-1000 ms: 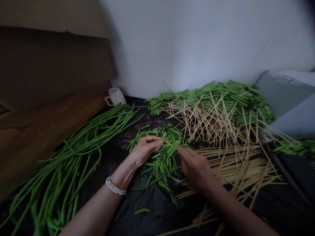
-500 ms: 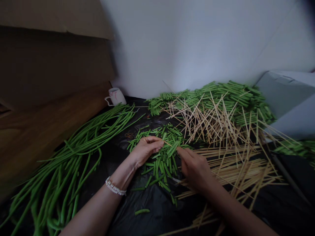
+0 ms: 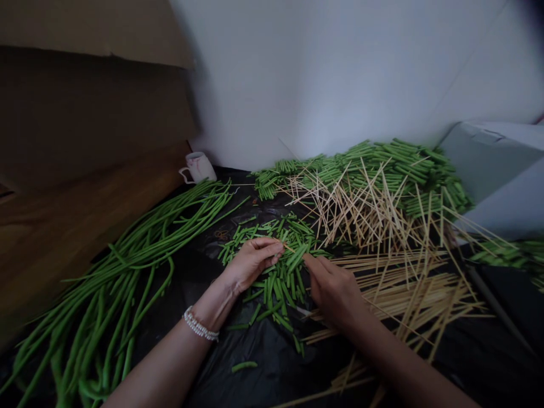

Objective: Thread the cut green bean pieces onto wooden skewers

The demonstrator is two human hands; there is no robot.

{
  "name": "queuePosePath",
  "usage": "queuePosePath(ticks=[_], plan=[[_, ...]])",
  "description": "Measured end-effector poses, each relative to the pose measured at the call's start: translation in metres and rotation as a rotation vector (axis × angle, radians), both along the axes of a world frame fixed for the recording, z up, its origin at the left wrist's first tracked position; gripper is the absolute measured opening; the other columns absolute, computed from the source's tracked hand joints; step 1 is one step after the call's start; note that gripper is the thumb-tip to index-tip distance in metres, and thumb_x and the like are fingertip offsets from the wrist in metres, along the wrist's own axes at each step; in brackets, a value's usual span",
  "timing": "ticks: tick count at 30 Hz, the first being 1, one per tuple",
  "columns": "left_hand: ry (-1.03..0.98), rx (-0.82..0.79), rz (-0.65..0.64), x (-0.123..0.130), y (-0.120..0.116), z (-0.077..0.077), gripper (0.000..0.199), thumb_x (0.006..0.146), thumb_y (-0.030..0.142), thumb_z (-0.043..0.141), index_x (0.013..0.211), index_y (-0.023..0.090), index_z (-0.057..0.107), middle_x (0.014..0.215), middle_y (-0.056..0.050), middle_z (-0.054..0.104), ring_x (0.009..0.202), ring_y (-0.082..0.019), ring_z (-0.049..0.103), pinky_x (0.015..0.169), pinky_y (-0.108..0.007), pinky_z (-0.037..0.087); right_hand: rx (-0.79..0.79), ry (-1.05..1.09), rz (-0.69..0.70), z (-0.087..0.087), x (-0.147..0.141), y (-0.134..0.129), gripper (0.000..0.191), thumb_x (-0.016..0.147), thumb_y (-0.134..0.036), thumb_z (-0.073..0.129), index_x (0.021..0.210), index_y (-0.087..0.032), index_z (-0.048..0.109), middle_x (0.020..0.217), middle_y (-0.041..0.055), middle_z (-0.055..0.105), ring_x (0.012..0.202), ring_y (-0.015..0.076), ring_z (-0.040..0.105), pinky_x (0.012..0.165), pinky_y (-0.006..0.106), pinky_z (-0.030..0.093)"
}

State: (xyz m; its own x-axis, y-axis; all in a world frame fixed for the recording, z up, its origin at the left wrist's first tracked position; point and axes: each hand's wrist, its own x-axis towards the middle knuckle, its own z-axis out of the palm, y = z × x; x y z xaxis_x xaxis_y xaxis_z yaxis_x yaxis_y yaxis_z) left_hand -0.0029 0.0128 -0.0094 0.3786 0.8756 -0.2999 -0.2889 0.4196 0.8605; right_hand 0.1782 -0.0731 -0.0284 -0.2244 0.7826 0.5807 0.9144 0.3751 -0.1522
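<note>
Stick (image 3: 289, 247), thin and light brown, shows against the upper middle of the cut beans (image 3: 270, 292), between the two hands. Its long axis runs mostly crosswise, sloping down from the left hand (image 3: 257, 258) toward the right hand (image 3: 334, 286). Both ends are hidden, so which one is the point cannot be told. On the left the grip is together, thumb and fingers clamped on the stick; on the right the fingers are curled, level with the upper right edge of the cut beans, and what that grip is clamped on cannot be made out. A bracelet (image 3: 199, 324) rings the left wrist, in front of the cut beans and to their left.

Loose sticks (image 3: 408, 294) lie right of the cut beans, many nearly side by side; crisscrossed sticks (image 3: 361, 209) are behind and right of them, against the bean stacks (image 3: 403, 164). Long beans (image 3: 140, 241) spread left of the cut beans, the mug (image 3: 199, 168) stands behind and left, and a lone bean (image 3: 244, 367) sits in front. Black sheet (image 3: 255, 391) runs beneath the cut beans; the wall (image 3: 340, 73) rises behind.
</note>
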Motion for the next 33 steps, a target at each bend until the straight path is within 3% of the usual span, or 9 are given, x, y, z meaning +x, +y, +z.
queuePosePath(ticks=[7, 15, 21, 24, 28, 33], plan=[[0.068, 0.018, -0.023, 0.001, -0.002, -0.001, 0.024, 0.056, 0.025, 0.088, 0.073, 0.014, 0.075, 0.074, -0.004, 0.071, 0.067, -0.009, 0.062, 0.066, -0.021, 0.047, -0.014, -0.020, -0.001, 0.001, -0.001, -0.001, 0.032, 0.088, -0.009, 0.040, 0.110, -0.012, 0.063, 0.077, 0.0043, 0.065, 0.065, 0.0145, 0.059, 0.057, 0.025, 0.042], [0.148, 0.182, -0.088, 0.005, -0.007, -0.005, 0.022, 0.061, 0.030, 0.085, 0.074, 0.015, 0.076, 0.074, -0.003, 0.069, 0.064, -0.010, 0.057, 0.065, -0.023, 0.044, -0.015, -0.027, 0.018, 0.004, -0.002, -0.001, 0.031, 0.087, -0.008, 0.040, 0.108, -0.014, 0.063, 0.078, 0.0037, 0.065, 0.064, 0.0135, 0.058, 0.057, 0.024, 0.041], [0.275, 0.359, 0.026, 0.007, -0.004, -0.004, 0.025, 0.066, 0.038, 0.080, 0.078, 0.017, 0.077, 0.079, -0.005, 0.072, 0.072, -0.015, 0.060, 0.073, -0.027, 0.045, 0.042, 0.027, -0.068, 0.009, 0.011, 0.004, 0.031, 0.090, -0.009, 0.039, 0.110, -0.013, 0.062, 0.082, 0.0050, 0.068, 0.069, 0.0143, 0.061, 0.060, 0.024, 0.042], [0.389, 0.502, 0.019, 0.007, -0.003, -0.007, 0.022, 0.071, 0.039, 0.076, 0.076, 0.018, 0.076, 0.081, -0.006, 0.073, 0.077, -0.019, 0.062, 0.076, -0.029, 0.045, 0.071, 0.053, -0.105, 0.011, 0.016, 0.007, 0.030, 0.091, -0.010, 0.039, 0.110, -0.013, 0.063, 0.083, 0.0051, 0.068, 0.070, 0.0150, 0.062, 0.061, 0.025, 0.042], [0.628, 0.841, -0.052, 0.007, -0.004, -0.012, 0.014, 0.078, 0.035, 0.070, 0.078, 0.022, 0.076, 0.080, -0.006, 0.071, 0.079, -0.021, 0.060, 0.079, -0.032, 0.042, 0.050, 0.048, -0.096, 0.010, 0.016, 0.008, 0.030, 0.091, -0.011, 0.040, 0.110, -0.012, 0.063, 0.081, 0.0047, 0.067, 0.070, 0.0156, 0.063, 0.061, 0.026, 0.042], [0.836, 1.118, -0.130, 0.009, -0.009, -0.016, 0.012, 0.074, 0.033, 0.074, 0.082, 0.025, 0.076, 0.079, -0.006, 0.068, 0.083, -0.024, 0.056, 0.079, -0.034, 0.038, 0.022, 0.017, -0.099, 0.007, 0.014, 0.007, 0.029, 0.091, -0.011, 0.041, 0.110, -0.014, 0.063, 0.082, 0.0042, 0.068, 0.069, 0.0154, 0.062, 0.060, 0.026, 0.041]])
